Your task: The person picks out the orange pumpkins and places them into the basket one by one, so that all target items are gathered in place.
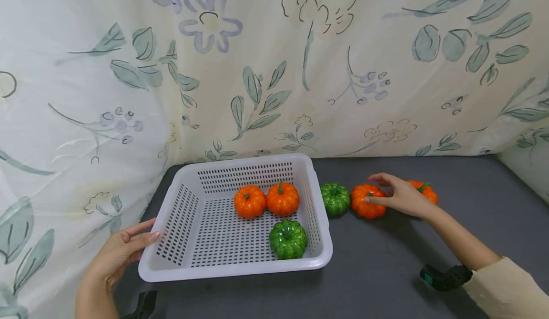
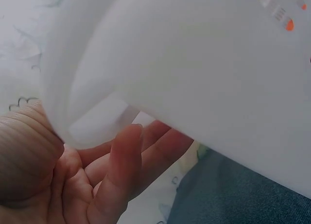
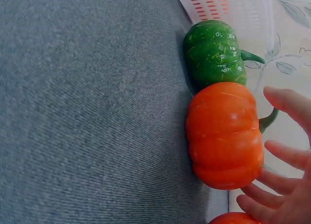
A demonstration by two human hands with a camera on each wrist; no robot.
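A white perforated basket holds two orange pumpkins and one green pumpkin. My left hand rests with straight fingers against the basket's front left corner; in the left wrist view its fingers lie under the basket wall. Right of the basket lie a green pumpkin and an orange pumpkin. My right hand is spread over that orange pumpkin, with its fingers open beside it. A second orange pumpkin is partly hidden behind the hand.
The things sit on a dark grey cloth surface. A floral curtain hangs close behind and along the left. A wrist strap with a black and green device sits on my right forearm.
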